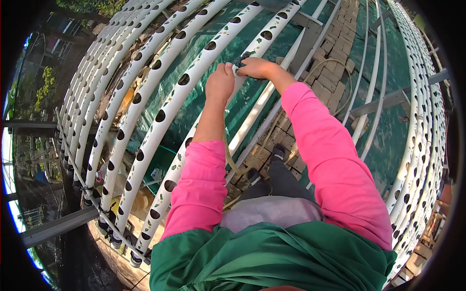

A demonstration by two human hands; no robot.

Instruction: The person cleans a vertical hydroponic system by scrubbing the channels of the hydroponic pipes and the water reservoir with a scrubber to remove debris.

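Observation:
Both of my hands meet over a white pipe (175,167) with round dark holes and bits of green leaf along it. My left hand (220,83) is closed at the pipe, its fingertips beside a small dark, wet-looking clump (239,62). From the right, my right hand (256,68) reaches the same clump with its fingers pressed together around its lower edge. The fingers partly cover the clump, and what it is cannot be made out.
More white holed pipes (162,115) run in rows to the left, and others (421,145) curve along the right. Green sheeting (194,53) lies beneath. A brick path (335,53) carries a pale hose (350,82). Metal crossbeams (58,226) support the rows.

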